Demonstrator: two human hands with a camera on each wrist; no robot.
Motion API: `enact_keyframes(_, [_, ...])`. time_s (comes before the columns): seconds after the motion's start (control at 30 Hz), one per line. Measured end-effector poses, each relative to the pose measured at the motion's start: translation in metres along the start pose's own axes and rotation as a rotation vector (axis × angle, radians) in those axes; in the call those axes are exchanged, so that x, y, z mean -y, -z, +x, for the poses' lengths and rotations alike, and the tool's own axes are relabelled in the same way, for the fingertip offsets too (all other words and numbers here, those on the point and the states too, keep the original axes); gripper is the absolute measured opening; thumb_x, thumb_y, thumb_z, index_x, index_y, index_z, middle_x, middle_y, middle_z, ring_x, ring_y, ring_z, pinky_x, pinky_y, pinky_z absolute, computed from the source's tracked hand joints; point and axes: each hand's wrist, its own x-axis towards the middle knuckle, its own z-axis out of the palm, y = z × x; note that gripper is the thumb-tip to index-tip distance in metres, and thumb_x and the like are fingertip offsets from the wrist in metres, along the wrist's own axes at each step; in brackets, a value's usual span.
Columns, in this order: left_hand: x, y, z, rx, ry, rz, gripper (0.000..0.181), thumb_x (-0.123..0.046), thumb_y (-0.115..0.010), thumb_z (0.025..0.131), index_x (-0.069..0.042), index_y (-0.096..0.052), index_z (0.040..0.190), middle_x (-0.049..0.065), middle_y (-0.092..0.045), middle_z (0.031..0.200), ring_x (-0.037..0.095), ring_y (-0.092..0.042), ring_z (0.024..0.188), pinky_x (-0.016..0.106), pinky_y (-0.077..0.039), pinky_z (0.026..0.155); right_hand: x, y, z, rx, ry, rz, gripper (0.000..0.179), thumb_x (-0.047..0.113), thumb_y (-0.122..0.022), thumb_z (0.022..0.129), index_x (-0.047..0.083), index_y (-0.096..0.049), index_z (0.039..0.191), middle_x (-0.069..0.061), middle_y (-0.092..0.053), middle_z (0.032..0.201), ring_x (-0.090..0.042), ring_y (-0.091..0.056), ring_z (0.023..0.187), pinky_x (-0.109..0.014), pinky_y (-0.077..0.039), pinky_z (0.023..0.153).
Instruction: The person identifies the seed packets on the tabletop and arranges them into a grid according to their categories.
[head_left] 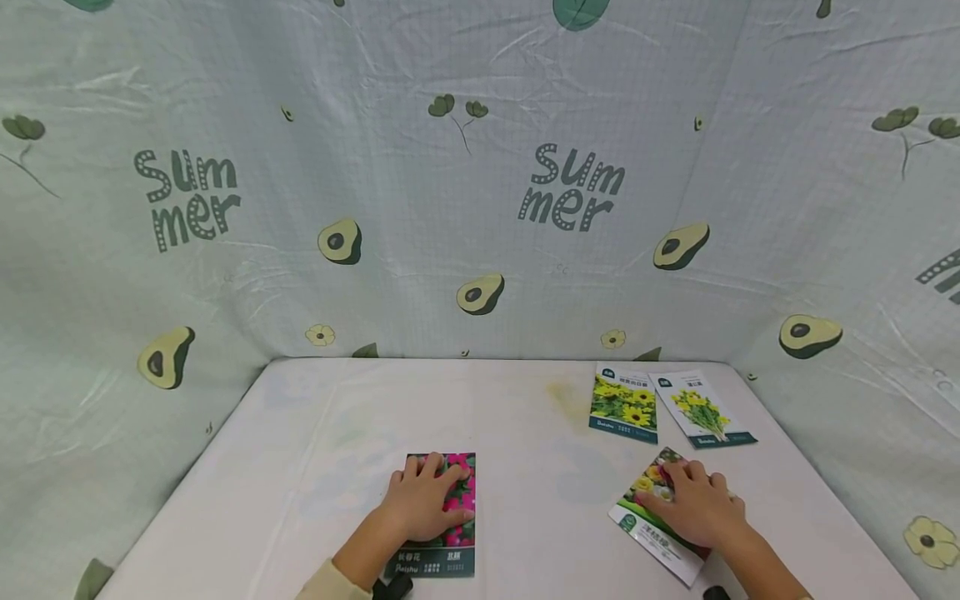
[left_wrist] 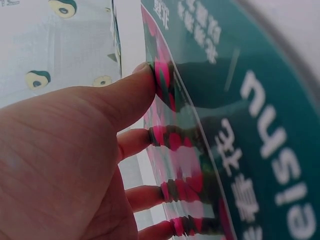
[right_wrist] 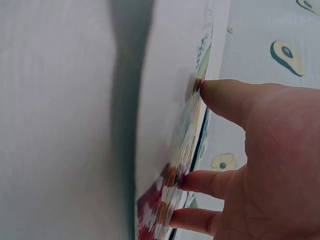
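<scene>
My left hand rests on a seed packet with pink flowers and a dark green lower band, lying flat near the front middle of the table. In the left wrist view, the thumb and fingertips of that hand are spread across the pink print. Further right, my right hand touches a tilted seed packet with mixed flowers and a white band, covering part of its picture. The thumb and two fingers meet the packet's face in the right wrist view, fairly straight and apart.
Behind the right hand lie a yellow-flower seed packet and a white packet with a yellow bouquet, their edges close together. The table is white. A curtain with avocado prints hangs behind it and along both sides.
</scene>
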Motion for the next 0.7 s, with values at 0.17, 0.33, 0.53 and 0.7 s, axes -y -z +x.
enact_keyframes(0.17, [-0.0008, 0.0000, -0.0012, -0.005, 0.001, -0.003, 0.062, -0.055, -0.073, 0.090, -0.026, -0.057, 0.142, 0.011, -0.047, 0.140, 0.040, -0.039, 0.126, 0.062, -0.034, 0.102, 0.0026, -0.0008, 0.0002, -0.006, 0.024, 0.000, 0.112, 0.085, -0.057, 0.081, -0.002, -0.044, 0.150, -0.033, -0.040, 0.139, -0.050, -0.041, 0.112, -0.075, -0.036, 0.093])
enact_keyframes(0.33, [-0.0011, -0.0007, -0.0023, -0.010, -0.001, -0.003, 0.062, -0.055, -0.073, 0.090, -0.026, -0.058, 0.142, 0.011, -0.047, 0.139, 0.041, -0.039, 0.127, 0.062, -0.034, 0.102, 0.0043, -0.0024, 0.0001, -0.013, 0.038, -0.002, 0.109, 0.083, -0.058, 0.082, -0.001, -0.045, 0.149, -0.033, -0.041, 0.139, -0.049, -0.041, 0.112, -0.075, -0.036, 0.094])
enact_keyframes(0.53, [-0.0018, -0.0007, -0.0040, -0.011, -0.003, -0.005, 0.062, -0.055, -0.073, 0.090, -0.026, -0.058, 0.142, 0.011, -0.047, 0.140, 0.041, -0.039, 0.127, 0.062, -0.034, 0.102, 0.0070, -0.0035, -0.0003, -0.018, 0.039, -0.011, 0.107, 0.081, -0.060, 0.082, 0.000, -0.046, 0.149, -0.032, -0.041, 0.139, -0.049, -0.041, 0.113, -0.075, -0.035, 0.097])
enact_keyframes(0.7, [-0.0027, 0.0000, -0.0050, -0.009, 0.000, -0.009, 0.062, -0.054, -0.073, 0.090, -0.025, -0.057, 0.142, 0.012, -0.047, 0.140, 0.041, -0.039, 0.128, 0.063, -0.033, 0.103, 0.0079, -0.0037, -0.0003, -0.028, 0.063, -0.017, 0.106, 0.081, -0.062, 0.081, 0.001, -0.047, 0.149, -0.031, -0.042, 0.139, -0.048, -0.042, 0.112, -0.073, -0.037, 0.097])
